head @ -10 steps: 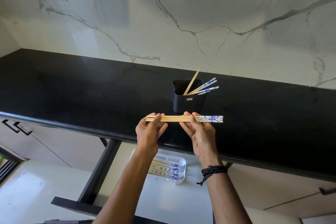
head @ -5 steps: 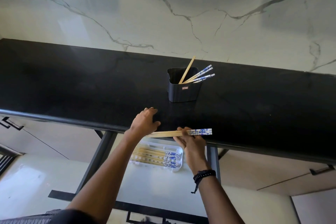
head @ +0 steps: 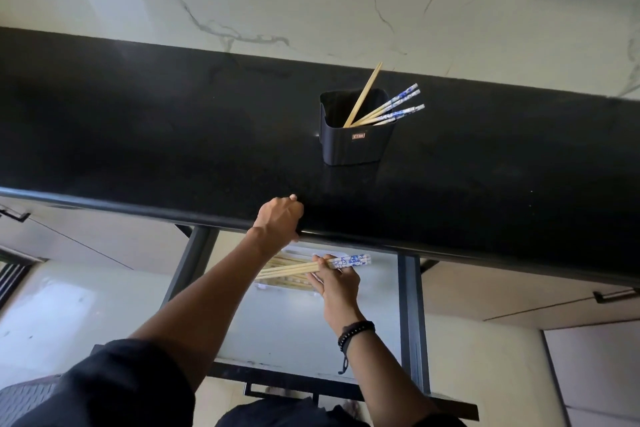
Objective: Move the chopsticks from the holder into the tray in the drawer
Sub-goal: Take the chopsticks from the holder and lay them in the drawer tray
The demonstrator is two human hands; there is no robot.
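A black square holder (head: 353,146) stands on the black countertop (head: 173,135), with several chopsticks (head: 388,109) leaning out to its right. My right hand (head: 334,284) is shut on a bundle of bamboo chopsticks with blue-and-white ends (head: 311,265), held level just over the white tray (head: 270,284) in the open drawer (head: 304,329). More chopsticks lie in the tray, mostly hidden by my hand and arm. My left hand (head: 278,218) rests on the counter's front edge, fingers curled over it, holding nothing.
The drawer's dark metal side rails (head: 410,315) run along both sides, and its front bar is near me. A white marble wall backs the counter. Cabinet fronts with dark handles (head: 614,295) sit to the left and right.
My right hand carried the chopsticks down from above the counter to below its edge, over the tray. My left hand let go of them and settled on the counter edge.
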